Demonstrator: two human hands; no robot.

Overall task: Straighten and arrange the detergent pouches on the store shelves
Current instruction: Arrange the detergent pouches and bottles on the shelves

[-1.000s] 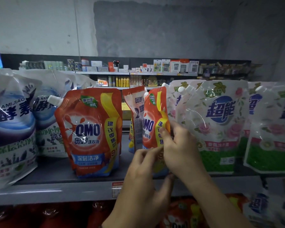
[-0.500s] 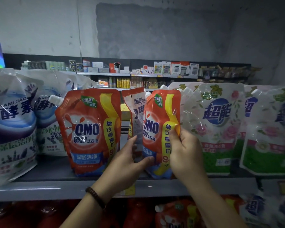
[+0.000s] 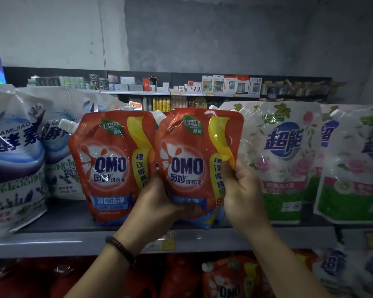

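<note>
A flat grey metal shelf (image 3: 52, 239) carries rows of glossy, crinkled plastic pouches. At the left stand bulging white-and-purple pouches (image 3: 11, 160), at the right white floral pouches (image 3: 284, 160) with green bases. Between them two red OMO pouches stand upright side by side, edges touching, each with a yellow band and a white corner spout. The right OMO pouch (image 3: 194, 151) faces front, its base at the shelf's front edge, just beside the left OMO pouch (image 3: 110, 160). The left hand (image 3: 159, 203) curls round its lower left corner; the right hand (image 3: 243, 190) pinches its right edge, thumb on the front. A dark bead bracelet (image 3: 121, 248) circles the left wrist.
</note>
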